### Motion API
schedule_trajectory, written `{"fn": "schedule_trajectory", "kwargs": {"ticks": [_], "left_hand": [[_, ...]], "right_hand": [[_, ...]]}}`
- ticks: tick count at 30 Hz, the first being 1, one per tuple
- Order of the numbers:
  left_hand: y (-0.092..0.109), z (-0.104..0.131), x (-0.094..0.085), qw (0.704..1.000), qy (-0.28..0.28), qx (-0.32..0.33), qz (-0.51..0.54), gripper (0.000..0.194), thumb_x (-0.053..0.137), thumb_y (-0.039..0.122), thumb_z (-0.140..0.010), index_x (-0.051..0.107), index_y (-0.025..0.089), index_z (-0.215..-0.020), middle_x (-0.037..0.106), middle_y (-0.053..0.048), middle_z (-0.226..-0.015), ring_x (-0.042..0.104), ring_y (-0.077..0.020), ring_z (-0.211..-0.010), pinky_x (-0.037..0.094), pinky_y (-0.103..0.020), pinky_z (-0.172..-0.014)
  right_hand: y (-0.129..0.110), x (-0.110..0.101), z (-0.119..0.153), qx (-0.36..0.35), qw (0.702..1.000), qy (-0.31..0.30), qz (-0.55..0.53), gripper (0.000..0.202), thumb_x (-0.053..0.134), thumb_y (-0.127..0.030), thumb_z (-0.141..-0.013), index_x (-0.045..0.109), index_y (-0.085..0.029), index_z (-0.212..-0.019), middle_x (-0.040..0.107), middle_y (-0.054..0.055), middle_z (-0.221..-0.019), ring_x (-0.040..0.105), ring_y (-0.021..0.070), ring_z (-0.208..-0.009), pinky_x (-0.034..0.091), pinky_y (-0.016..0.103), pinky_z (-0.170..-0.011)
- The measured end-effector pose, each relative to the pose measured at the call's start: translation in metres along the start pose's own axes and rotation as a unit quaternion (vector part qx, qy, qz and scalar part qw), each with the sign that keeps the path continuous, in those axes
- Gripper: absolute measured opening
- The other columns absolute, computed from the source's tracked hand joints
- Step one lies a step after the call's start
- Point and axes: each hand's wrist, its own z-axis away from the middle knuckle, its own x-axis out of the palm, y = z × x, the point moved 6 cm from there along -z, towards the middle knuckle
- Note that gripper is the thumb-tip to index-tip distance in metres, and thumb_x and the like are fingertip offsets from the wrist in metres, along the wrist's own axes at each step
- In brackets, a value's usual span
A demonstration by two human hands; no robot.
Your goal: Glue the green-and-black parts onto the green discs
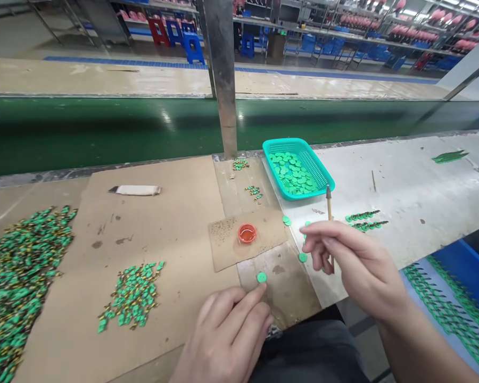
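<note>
Near the red cup (247, 234), touching 1 green button-like disc (262, 277) with the loosely curled, released left hand (233, 330); grasping 1 wooden-handled brush (329, 210), tip up, in the right hand (357, 260).

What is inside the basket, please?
The basket holds many green discs, loosely heaped. The heap hides the lower discs and most of the basket's floor, so what lies underneath cannot be seen.
</note>
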Motion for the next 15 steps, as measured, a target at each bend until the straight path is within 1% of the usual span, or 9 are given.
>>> {"fn": "schedule_trajectory", "kwargs": {"ticks": [2, 4, 5, 6, 8, 10, 11, 13, 15], "left_hand": [[-0.002, 0.002, 0.004, 1.0, -0.009, -0.011, 0.001, 0.017, 0.067, 0.011, -0.11, 0.075, 0.018, -0.124, 0.082, -0.004, -0.141, 0.067, -0.0222, -0.105, 0.056, -0.036, -0.093], [-0.001, 0.003, 0.008, 1.0, -0.012, -0.017, 0.003, 0.016, 0.068, 0.009, -0.109, 0.074, 0.018, -0.121, 0.082, -0.004, -0.141, 0.068, -0.0218, -0.105, 0.056, -0.036, -0.093], [0.0, 0.002, 0.009, 1.0, -0.009, -0.018, 0.001, 0.016, 0.067, 0.008, -0.109, 0.073, 0.018, -0.12, 0.082, -0.004, -0.141, 0.068, -0.0214, -0.105, 0.056, -0.035, -0.093], [0.002, 0.001, 0.01, 1.0, -0.006, -0.022, -0.004, 0.016, 0.067, 0.007, -0.108, 0.072, 0.018, -0.119, 0.082, -0.005, -0.142, 0.068, -0.0213, -0.104, 0.056, -0.035, -0.092], [0.004, 0.0, 0.012, 1.0, 0.005, -0.029, -0.011, 0.016, 0.067, 0.007, -0.108, 0.072, 0.018, -0.118, 0.082, -0.005, -0.141, 0.069, -0.021, -0.104, 0.056, -0.035, -0.091], [0.006, 0.0, 0.014, 0.999, 0.015, -0.037, -0.014, 0.016, 0.067, 0.007, -0.107, 0.071, 0.018, -0.118, 0.083, -0.005, -0.138, 0.07, -0.0208, -0.104, 0.056, -0.034, -0.09], [0.006, 0.0, 0.015, 0.999, 0.019, -0.04, -0.013, 0.016, 0.068, 0.007, -0.107, 0.071, 0.017, -0.118, 0.083, -0.005, -0.137, 0.071, -0.0205, -0.104, 0.056, -0.034, -0.09], [0.005, 0.001, 0.017, 0.999, 0.023, -0.043, -0.011, 0.016, 0.069, 0.007, -0.106, 0.071, 0.018, -0.118, 0.083, -0.004, -0.135, 0.071, -0.0197, -0.102, 0.057, -0.034, -0.09], [0.003, 0.002, 0.019, 0.998, 0.028, -0.047, -0.011, 0.016, 0.07, 0.007, -0.105, 0.072, 0.018, -0.116, 0.084, -0.003, -0.136, 0.072, -0.019, -0.101, 0.057, -0.034, -0.09]], "right_hand": [[-0.002, 0.0, -0.002, 0.005, 0.998, -0.009, -0.063, 0.039, 0.05, -0.025, -0.12, 0.083, -0.032, -0.139, 0.088, 0.006, -0.122, 0.083, 0.016, -0.095, 0.068, 0.025, -0.08], [-0.004, 0.002, -0.004, 0.009, 0.993, -0.022, -0.114, 0.036, 0.059, -0.028, -0.118, 0.079, -0.032, -0.148, 0.085, 0.007, -0.142, 0.085, 0.0209, -0.115, 0.071, 0.031, -0.097], [-0.005, 0.004, -0.005, 0.012, 0.992, -0.02, -0.124, 0.036, 0.063, -0.028, -0.117, 0.077, -0.034, -0.149, 0.084, 0.006, -0.147, 0.085, 0.0212, -0.119, 0.071, 0.032, -0.101], [-0.004, 0.006, -0.005, 0.015, 0.993, -0.012, -0.12, 0.034, 0.065, -0.027, -0.117, 0.077, -0.036, -0.148, 0.084, 0.004, -0.146, 0.086, 0.0203, -0.12, 0.07, 0.032, -0.103], [-0.003, 0.01, -0.007, 0.012, 0.996, 0.009, -0.083, 0.029, 0.061, -0.029, -0.121, 0.078, -0.037, -0.144, 0.09, 0.001, -0.124, 0.086, 0.0162, -0.107, 0.07, 0.029, -0.097], [-0.004, 0.016, -0.01, -0.005, 0.999, 0.021, -0.034, 0.032, 0.053, -0.039, -0.125, 0.081, -0.033, -0.139, 0.085, -0.001, -0.094, 0.081, 0.0131, -0.086, 0.068, 0.026, -0.084], [-0.005, 0.02, -0.013, -0.015, 1.0, 0.021, -0.014, 0.034, 0.051, -0.042, -0.125, 0.082, -0.032, -0.137, 0.08, -0.002, -0.087, 0.076, 0.0122, -0.079, 0.065, 0.025, -0.079], [-0.006, 0.029, -0.019, -0.032, 0.999, 0.027, 0.006, 0.035, 0.05, -0.042, -0.126, 0.082, -0.03, -0.13, 0.075, -0.002, -0.086, 0.071, 0.0114, -0.077, 0.062, 0.025, -0.074], [-0.005, 0.037, -0.026, -0.033, 0.999, 0.031, 0.009, 0.028, 0.053, -0.035, -0.125, 0.08, -0.029, -0.126, 0.076, -0.002, -0.096, 0.074, 0.0118, -0.087, 0.063, 0.025, -0.08]]}}
